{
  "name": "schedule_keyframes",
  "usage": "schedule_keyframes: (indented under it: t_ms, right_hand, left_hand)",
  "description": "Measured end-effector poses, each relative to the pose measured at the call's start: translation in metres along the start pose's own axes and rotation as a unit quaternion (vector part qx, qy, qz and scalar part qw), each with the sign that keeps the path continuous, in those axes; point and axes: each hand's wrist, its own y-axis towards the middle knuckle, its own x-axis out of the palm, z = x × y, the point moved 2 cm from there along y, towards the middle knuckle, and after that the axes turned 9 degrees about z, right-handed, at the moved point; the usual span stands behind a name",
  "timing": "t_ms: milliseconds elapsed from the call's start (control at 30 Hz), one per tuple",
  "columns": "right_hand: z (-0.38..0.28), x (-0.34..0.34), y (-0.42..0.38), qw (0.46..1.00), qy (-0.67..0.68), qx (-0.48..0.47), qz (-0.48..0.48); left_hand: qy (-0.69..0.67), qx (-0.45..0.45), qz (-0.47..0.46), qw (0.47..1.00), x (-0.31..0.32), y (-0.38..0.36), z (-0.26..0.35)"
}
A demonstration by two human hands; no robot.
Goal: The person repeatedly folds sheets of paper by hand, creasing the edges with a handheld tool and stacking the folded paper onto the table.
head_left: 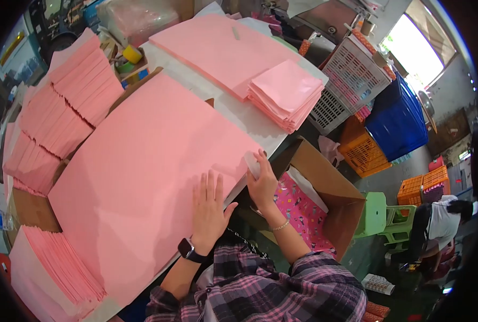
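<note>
While the left hand [209, 209] lies flat, open, the right hand [261, 180] pinches one pink sheet [142, 177].

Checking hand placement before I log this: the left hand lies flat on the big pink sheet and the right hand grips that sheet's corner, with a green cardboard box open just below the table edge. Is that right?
Not quite: the box is brown cardboard, not green. The head view shows it open below the table edge, with patterned pink material inside. The rest holds: the left hand lies flat on the big pink sheet, and the right hand grips its corner.
</note>
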Motion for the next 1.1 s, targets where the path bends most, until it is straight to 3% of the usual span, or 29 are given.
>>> schedule_keyframes:
  t_ms: [133,767,1000,1100]
  right_hand:
    - [0.002,0.000,-0.002,0.999,-0.027,0.014,-0.023]
    - [0.014,0.008,-0.003,0.998,-0.054,-0.013,-0.036]
    - [0.016,0.010,0.001,0.997,-0.069,-0.038,0.003]
    - [0.008,0.009,0.005,0.996,-0.083,-0.014,-0.028]
  left_hand:
    - [0.036,0.047,0.016,0.998,0.026,0.005,0.004]
    - [0.061,0.030,0.002,0.998,0.043,0.006,-0.006]
    - [0.067,0.040,0.003,0.997,0.038,0.008,-0.002]
    - [0.047,0.041,0.007,0.998,0.035,0.014,-0.003]
